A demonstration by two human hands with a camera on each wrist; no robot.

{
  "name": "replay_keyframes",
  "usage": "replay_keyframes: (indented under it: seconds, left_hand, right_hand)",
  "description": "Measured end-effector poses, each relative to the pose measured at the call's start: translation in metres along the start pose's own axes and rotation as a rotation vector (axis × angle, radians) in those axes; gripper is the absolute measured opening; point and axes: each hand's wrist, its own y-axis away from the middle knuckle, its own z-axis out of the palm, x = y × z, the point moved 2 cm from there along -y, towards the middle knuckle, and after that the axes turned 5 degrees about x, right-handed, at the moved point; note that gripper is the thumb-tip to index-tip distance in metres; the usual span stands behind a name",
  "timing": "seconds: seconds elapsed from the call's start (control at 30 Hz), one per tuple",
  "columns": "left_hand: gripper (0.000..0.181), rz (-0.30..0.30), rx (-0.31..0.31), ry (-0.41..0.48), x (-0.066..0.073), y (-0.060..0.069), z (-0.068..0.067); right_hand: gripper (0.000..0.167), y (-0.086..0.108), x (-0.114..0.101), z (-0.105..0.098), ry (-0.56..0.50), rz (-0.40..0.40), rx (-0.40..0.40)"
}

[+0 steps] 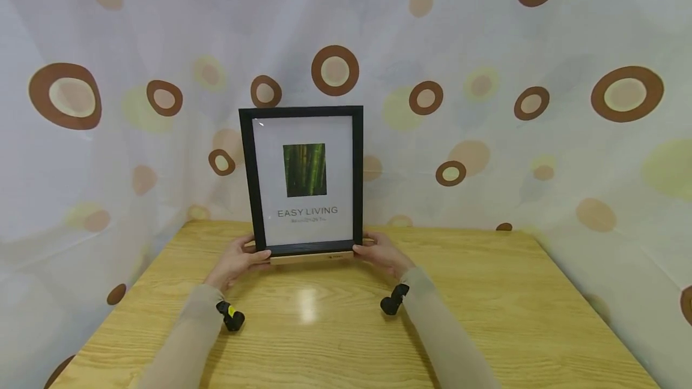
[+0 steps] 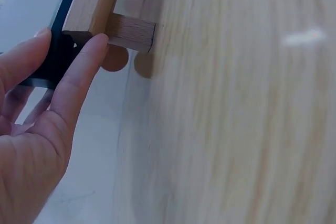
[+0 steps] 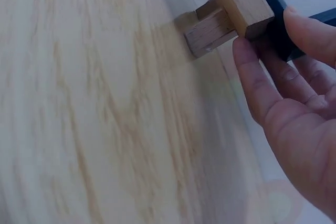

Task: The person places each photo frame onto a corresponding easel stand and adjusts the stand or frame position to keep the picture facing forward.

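A black picture frame [image 1: 304, 180] with a green bamboo print and the words "EASY LIVING" stands nearly upright near the back of the table. Its bottom edge meets a light wooden ledge [image 1: 310, 259] with small dark lettering. My left hand [image 1: 238, 262] holds the lower left corner, thumb on the front and fingers at the side and behind. At the lower right corner, my right hand [image 1: 382, 254] grips likewise. In the wrist views a short wooden foot [image 2: 131, 32] juts out below the ledge; its contact with the table is unclear. The frame's back is hidden.
The wooden table [image 1: 470, 317] reaches back to a pale curtain [image 1: 486, 35] with brown and yellow circles, close behind the picture frame. Curtain fabric also hangs along both sides. Small black cameras [image 1: 233, 319] sit on both wrists.
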Motion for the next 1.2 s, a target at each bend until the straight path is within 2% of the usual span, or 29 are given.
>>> replay_keyframes:
  seconds: [0.2,0.37,0.53,0.7,0.83,1.07,1.2]
  left_hand:
    - [0.061,0.004,0.003,0.017,0.003,-0.006,0.014]
    - [0.058,0.026,-0.034,0.023,0.005,-0.006,0.023]
    - [0.058,0.006,-0.038,0.023,0.003,-0.008,0.030]
    - [0.059,0.009,-0.032,0.046,0.000,-0.012,0.036]
    - [0.060,0.029,-0.041,0.064,-0.002,-0.013,0.041]
    - [0.061,0.030,-0.051,0.083,-0.003,-0.018,0.058]
    - [0.060,0.010,-0.046,0.087,-0.001,-0.024,0.069]
  right_hand:
    - [0.059,0.009,-0.004,-0.011,0.004,0.033,0.022]
    - [0.067,0.018,-0.004,-0.017,0.015,0.039,0.053]
    - [0.067,0.024,-0.001,-0.023,0.022,0.062,0.097]
    - [0.065,0.027,-0.001,-0.029,0.000,0.062,0.089]
    - [0.065,0.029,0.001,-0.036,-0.006,0.021,0.059]
    - [0.064,0.037,0.007,-0.052,0.004,0.005,0.056]
    - [0.062,0.041,0.006,-0.062,0.016,0.000,0.066]
